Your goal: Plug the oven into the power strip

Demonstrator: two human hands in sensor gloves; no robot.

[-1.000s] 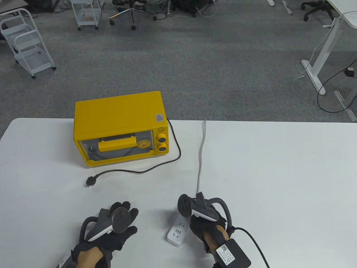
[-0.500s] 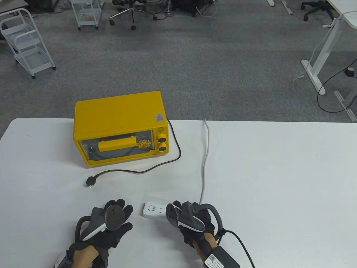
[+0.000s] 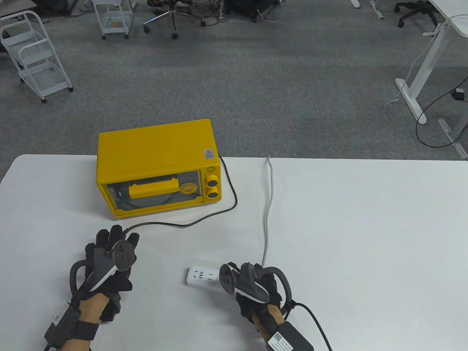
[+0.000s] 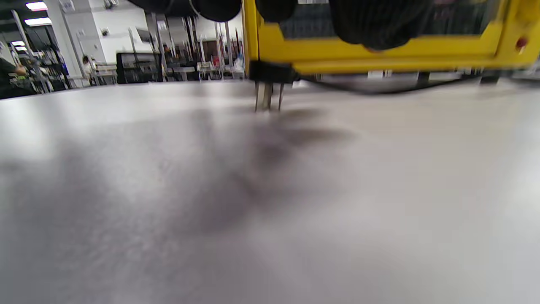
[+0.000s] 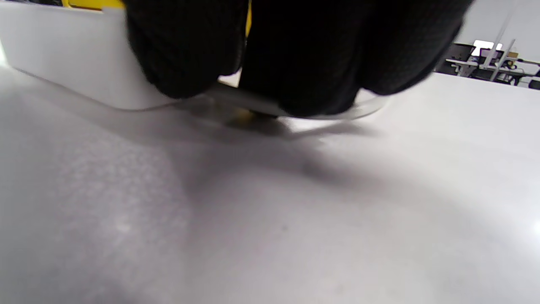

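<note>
The yellow oven (image 3: 157,166) stands at the table's back left; its black cord (image 3: 204,217) curves forward to the left. My left hand (image 3: 115,241) lies over the spot of the black plug, fingers spread, hiding it in the table view. In the left wrist view the plug (image 4: 270,71) with metal prongs (image 4: 268,96) sits just under my fingertips (image 4: 371,25), in front of the oven (image 4: 379,55). My right hand (image 3: 252,289) holds the right end of the white power strip (image 3: 201,276) flat on the table; its fingers (image 5: 303,55) press on the strip (image 5: 63,55).
The strip's grey cable (image 3: 268,204) runs from my right hand to the table's far edge. The white table (image 3: 365,237) stretches to the right. Beyond it are carpet, a white cart (image 3: 34,55) and a desk leg (image 3: 416,80).
My left hand has moved forward and left from the front edge onto the plug. My right hand has turned the power strip to lie crosswise, sockets toward the left.
</note>
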